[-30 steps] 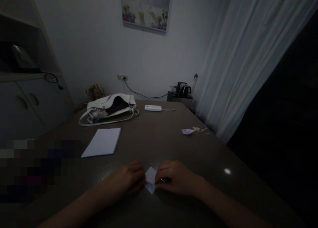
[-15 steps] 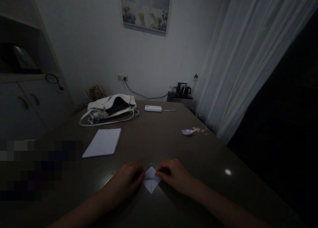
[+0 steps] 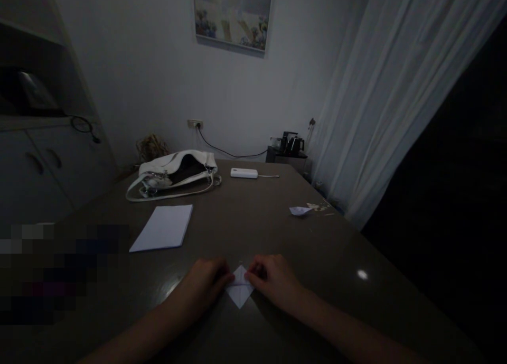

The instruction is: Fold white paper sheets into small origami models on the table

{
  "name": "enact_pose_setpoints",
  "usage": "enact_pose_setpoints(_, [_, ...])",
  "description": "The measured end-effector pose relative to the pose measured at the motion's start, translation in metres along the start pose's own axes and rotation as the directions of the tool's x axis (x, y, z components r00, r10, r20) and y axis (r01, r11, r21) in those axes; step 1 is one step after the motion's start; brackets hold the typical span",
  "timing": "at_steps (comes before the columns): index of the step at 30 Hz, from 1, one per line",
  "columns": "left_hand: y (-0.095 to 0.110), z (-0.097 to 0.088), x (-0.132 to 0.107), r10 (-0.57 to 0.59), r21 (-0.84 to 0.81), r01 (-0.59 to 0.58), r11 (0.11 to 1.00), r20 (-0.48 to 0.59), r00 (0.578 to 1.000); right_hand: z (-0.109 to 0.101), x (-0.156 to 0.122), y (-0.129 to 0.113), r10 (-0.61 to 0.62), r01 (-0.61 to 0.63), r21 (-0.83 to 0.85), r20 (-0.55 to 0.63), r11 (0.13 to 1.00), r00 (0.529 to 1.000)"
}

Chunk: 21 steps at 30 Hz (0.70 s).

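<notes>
A small white folded paper (image 3: 240, 290), diamond-shaped with a crease across it, lies on the dark table (image 3: 253, 226) close to me. My left hand (image 3: 208, 286) presses its left corner with curled fingers. My right hand (image 3: 273, 280) pinches the paper's right corner, fingers closed. Both hands rest on the tabletop, one on each side of the paper.
A stack of white sheets (image 3: 162, 227) lies to the left. Farther back sit a white handbag (image 3: 174, 173) and a white power bank (image 3: 244, 173) with its cable. Another small folded paper (image 3: 300, 210) lies at the right near scraps. White curtains (image 3: 380, 100) hang at right.
The paper showed as a narrow piece between my hands; it now lies wider and diamond-shaped. My right hand has shifted slightly left and up along its right corner.
</notes>
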<state>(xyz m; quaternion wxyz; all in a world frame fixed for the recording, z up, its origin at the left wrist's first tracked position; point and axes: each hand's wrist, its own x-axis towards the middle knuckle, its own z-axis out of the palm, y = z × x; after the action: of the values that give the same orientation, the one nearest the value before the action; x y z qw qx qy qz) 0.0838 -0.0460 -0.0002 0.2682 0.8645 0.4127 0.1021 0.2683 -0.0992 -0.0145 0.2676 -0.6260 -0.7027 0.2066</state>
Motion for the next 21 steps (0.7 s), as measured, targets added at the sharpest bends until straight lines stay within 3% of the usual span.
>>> enact_pose_setpoints(13, [0.0016,0.0069,-0.0044,0.066,0.012,-0.065,0.998,-0.078,0.995,0.0026,-0.0016,0.0008,-0.041,0.039,-0.066,-0.019,0.997,0.999])
enact_pose_setpoints(21, [0.0036,0.0073,-0.0026,-0.044,-0.119,0.03,0.992,-0.12,0.992,0.0001,-0.0023,0.0001,-0.067,0.065,-0.058,-0.043,0.996,0.997])
